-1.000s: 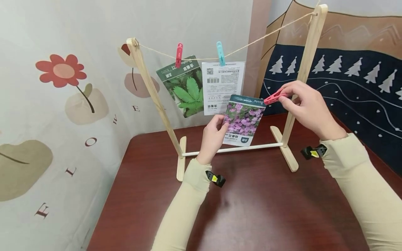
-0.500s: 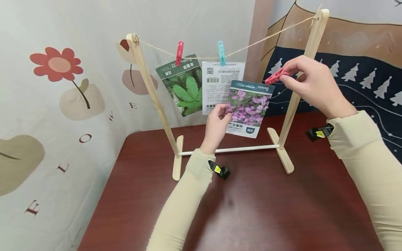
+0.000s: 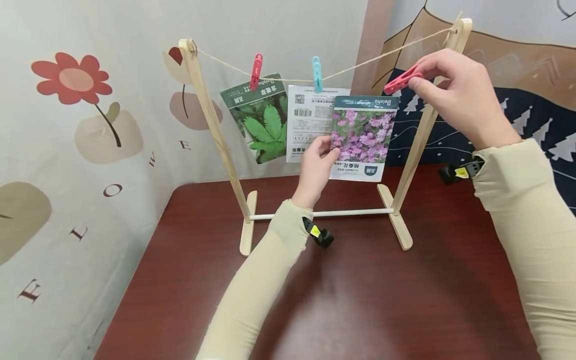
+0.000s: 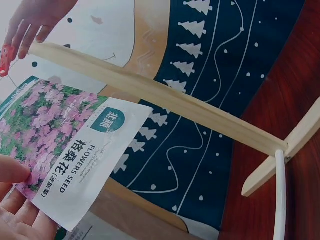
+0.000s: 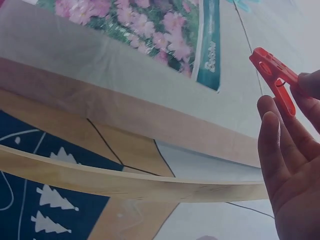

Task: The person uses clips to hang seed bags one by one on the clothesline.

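Observation:
A seed packet with pink flowers (image 3: 362,135) is pinched at its left edge between the thumb and fingers of my left hand (image 3: 317,167). Its printing reads upside down in the head view, and it overlaps the white packet behind it. My right hand (image 3: 461,95) pinches a red clothespin (image 3: 402,80) by its handle ends, just above and right of the packet's top corner. In the right wrist view the clothespin (image 5: 272,75) stands apart from the packet, near the string (image 5: 245,30). On the line hang a green-leaf packet (image 3: 261,120) and a white printed packet (image 3: 310,115).
The string (image 3: 360,65) runs between two wooden posts (image 3: 213,120) on feet joined by a white rod (image 3: 355,213). Another red clothespin (image 3: 256,72) and a blue clothespin (image 3: 317,75) grip the hanging packets. The stand is on a dark red table (image 3: 360,280) against patterned cloth.
Both hands have risen; the flower packet has moved up and right toward the string and turned more upright. The red clothespin has moved up with my right hand.

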`<action>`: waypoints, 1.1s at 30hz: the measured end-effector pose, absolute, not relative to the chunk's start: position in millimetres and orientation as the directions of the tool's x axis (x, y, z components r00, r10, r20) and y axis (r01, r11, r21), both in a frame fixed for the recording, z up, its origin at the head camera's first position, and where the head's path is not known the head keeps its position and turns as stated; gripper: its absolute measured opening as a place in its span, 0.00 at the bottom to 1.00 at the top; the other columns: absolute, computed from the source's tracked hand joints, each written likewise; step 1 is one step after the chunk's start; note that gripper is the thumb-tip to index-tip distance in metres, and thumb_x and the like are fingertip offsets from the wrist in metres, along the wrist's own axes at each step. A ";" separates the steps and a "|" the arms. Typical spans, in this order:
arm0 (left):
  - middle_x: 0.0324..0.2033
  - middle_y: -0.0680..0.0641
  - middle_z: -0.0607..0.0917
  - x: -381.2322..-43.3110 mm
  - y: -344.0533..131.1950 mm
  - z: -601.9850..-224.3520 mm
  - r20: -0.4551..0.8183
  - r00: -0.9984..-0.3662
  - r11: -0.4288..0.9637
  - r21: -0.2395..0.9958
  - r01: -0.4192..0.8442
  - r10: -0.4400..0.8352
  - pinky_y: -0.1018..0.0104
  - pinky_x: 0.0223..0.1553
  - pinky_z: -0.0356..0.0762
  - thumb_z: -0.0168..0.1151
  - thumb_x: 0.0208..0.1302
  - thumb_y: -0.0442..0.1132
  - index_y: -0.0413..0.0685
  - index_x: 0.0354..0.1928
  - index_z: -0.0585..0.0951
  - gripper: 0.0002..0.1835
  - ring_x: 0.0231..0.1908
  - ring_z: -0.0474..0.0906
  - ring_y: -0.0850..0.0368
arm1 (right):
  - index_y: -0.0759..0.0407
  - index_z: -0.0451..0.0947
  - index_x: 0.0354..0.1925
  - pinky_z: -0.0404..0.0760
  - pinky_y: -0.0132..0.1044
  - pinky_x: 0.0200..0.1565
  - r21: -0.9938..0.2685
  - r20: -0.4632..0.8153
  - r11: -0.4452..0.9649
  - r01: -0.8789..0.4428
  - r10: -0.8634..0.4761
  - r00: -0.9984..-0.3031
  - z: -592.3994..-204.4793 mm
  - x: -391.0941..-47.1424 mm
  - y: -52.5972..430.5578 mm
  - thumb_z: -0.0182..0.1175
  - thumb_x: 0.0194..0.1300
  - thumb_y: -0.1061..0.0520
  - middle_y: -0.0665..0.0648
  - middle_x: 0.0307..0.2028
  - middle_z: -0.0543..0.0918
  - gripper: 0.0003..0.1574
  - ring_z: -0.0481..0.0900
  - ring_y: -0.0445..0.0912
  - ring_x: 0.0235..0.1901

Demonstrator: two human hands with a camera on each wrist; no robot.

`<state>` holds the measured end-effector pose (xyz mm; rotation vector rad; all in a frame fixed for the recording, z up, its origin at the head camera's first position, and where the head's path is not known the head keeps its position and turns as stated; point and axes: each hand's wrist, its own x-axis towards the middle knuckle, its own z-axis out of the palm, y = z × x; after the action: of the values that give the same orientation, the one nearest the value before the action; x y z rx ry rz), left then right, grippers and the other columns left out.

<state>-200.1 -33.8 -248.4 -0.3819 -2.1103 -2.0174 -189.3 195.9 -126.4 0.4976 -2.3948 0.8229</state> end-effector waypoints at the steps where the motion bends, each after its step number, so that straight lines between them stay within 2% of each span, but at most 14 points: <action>1: 0.47 0.45 0.77 -198.1 -33.4 -245.5 0.313 -0.948 0.031 0.949 0.315 0.046 0.71 0.44 0.71 0.54 0.61 0.33 0.39 0.53 0.72 0.17 0.45 0.73 0.59 | 0.55 0.76 0.47 0.65 0.25 0.42 -0.454 0.604 0.738 -0.499 -0.157 -0.781 -124.4 -189.8 195.3 0.55 0.61 0.50 0.50 0.48 0.73 0.17 0.66 0.40 0.44; 9: 0.46 0.46 0.78 -208.2 -28.2 -244.2 0.293 -0.955 -0.011 0.956 0.292 0.047 0.72 0.43 0.71 0.56 0.61 0.34 0.42 0.54 0.72 0.18 0.45 0.73 0.61 | 0.54 0.74 0.50 0.66 0.24 0.43 -0.462 0.592 0.752 -0.470 -0.132 -0.795 -111.1 -193.7 193.5 0.55 0.61 0.49 0.51 0.47 0.73 0.19 0.66 0.38 0.43; 16: 0.44 0.53 0.78 -226.7 -20.2 -250.6 0.305 -0.951 -0.010 0.952 0.305 0.044 0.74 0.43 0.71 0.57 0.60 0.38 0.50 0.53 0.73 0.17 0.44 0.73 0.67 | 0.47 0.72 0.53 0.68 0.23 0.45 -0.473 0.570 0.770 -0.428 -0.103 -0.815 -99.0 -194.4 195.5 0.55 0.60 0.46 0.52 0.48 0.75 0.22 0.66 0.39 0.43; 23: 0.45 0.48 0.78 -209.5 -16.2 -226.0 0.247 -0.968 -0.074 0.967 0.244 0.043 0.75 0.43 0.70 0.55 0.61 0.34 0.44 0.55 0.72 0.18 0.43 0.74 0.64 | 0.44 0.71 0.53 0.67 0.20 0.36 -0.468 0.559 0.782 -0.412 -0.100 -0.823 -82.9 -202.0 194.6 0.54 0.61 0.46 0.52 0.47 0.75 0.21 0.68 0.39 0.37; 26: 0.45 0.48 0.78 -209.2 -15.9 -223.4 0.249 -0.968 -0.089 0.965 0.246 0.029 0.76 0.42 0.70 0.55 0.61 0.33 0.43 0.55 0.72 0.18 0.42 0.74 0.65 | 0.43 0.70 0.55 0.68 0.20 0.41 -0.454 0.548 0.799 -0.394 -0.098 -0.830 -75.8 -205.1 192.1 0.52 0.62 0.46 0.52 0.49 0.74 0.22 0.67 0.40 0.38; 30: 0.44 0.47 0.78 -209.5 -14.7 -220.4 0.269 -0.963 -0.118 0.957 0.265 0.020 0.76 0.42 0.70 0.54 0.61 0.32 0.41 0.55 0.71 0.18 0.41 0.74 0.64 | 0.44 0.69 0.56 0.66 0.24 0.51 -0.405 0.556 0.830 -0.385 -0.111 -0.824 -67.5 -207.1 190.0 0.52 0.62 0.46 0.51 0.54 0.72 0.24 0.67 0.42 0.45; 33: 0.44 0.47 0.78 -209.9 -14.1 -218.3 0.276 -0.961 -0.127 0.954 0.272 0.020 0.76 0.41 0.70 0.54 0.62 0.32 0.41 0.55 0.71 0.18 0.41 0.74 0.64 | 0.45 0.69 0.56 0.64 0.26 0.53 -0.346 0.577 0.852 -0.392 -0.136 -0.805 -62.3 -208.0 188.0 0.52 0.61 0.45 0.51 0.54 0.72 0.24 0.66 0.44 0.50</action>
<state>-209.9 -14.1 -218.3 -0.3315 -1.9538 -2.2143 -208.0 188.0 -62.3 0.3844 -2.4741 0.6200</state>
